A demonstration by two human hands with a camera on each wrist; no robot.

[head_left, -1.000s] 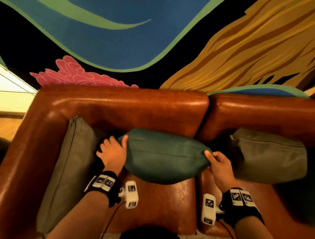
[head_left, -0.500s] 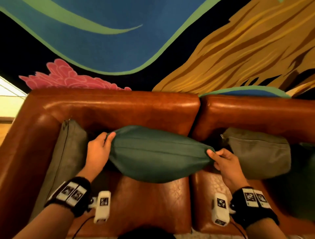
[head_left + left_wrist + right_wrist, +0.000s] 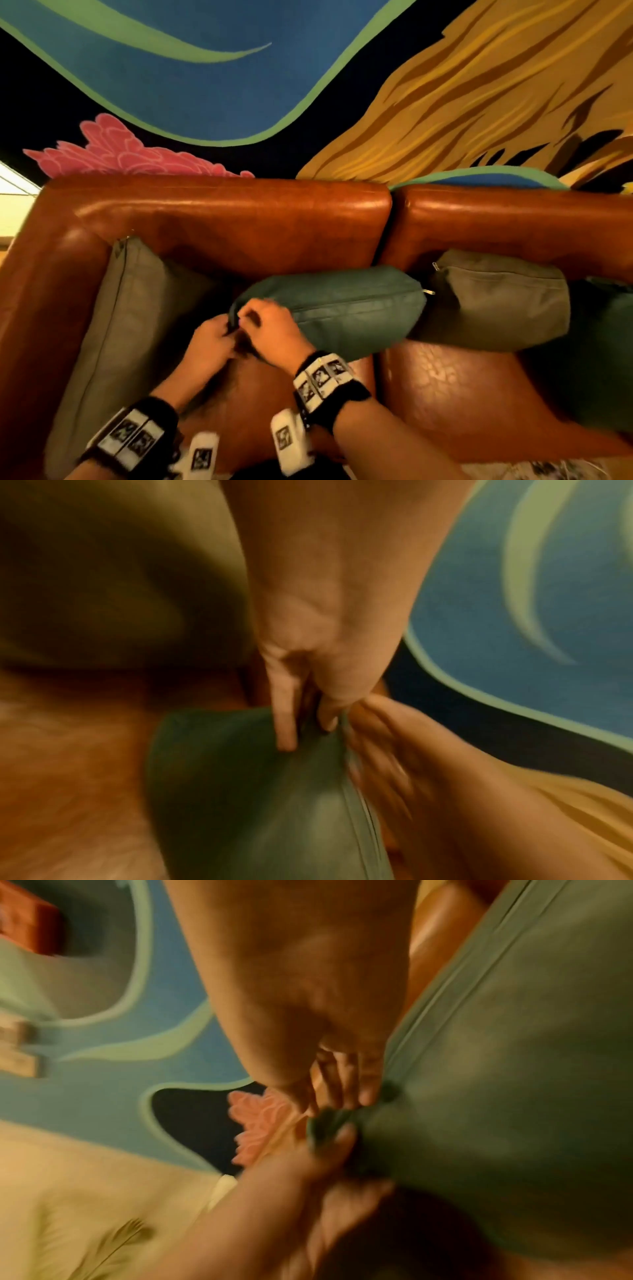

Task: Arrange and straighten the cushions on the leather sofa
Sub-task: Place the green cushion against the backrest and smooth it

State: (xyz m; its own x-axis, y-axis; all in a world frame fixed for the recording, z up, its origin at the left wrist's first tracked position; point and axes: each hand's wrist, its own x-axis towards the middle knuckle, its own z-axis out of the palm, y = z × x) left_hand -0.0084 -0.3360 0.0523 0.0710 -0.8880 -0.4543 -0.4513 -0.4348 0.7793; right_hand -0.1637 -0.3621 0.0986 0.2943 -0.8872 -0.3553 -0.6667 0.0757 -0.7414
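A dark green cushion [image 3: 346, 308] lies along the backrest of the brown leather sofa [image 3: 233, 219], its right end overlapping an olive-grey cushion [image 3: 496, 301]. Both hands meet at its left corner. My left hand [image 3: 214, 342] pinches that corner [image 3: 308, 729] between thumb and fingers. My right hand [image 3: 267, 329] grips the same corner from the other side, its fingers curled into the fabric [image 3: 329, 1121]. Another olive-grey cushion [image 3: 116, 325] leans against the left armrest. Both wrist views are blurred.
The sofa's left armrest [image 3: 37, 291] and backrest box in the seat. A further dark green cushion [image 3: 603, 342] lies at the far right. A painted mural wall [image 3: 205, 85] rises behind the sofa. Bare leather seat [image 3: 445, 383] shows in front of the cushions.
The green cushion has shifted right, onto the olive-grey cushion. My right hand left its right end and crossed over to the left corner, joining my left hand there.
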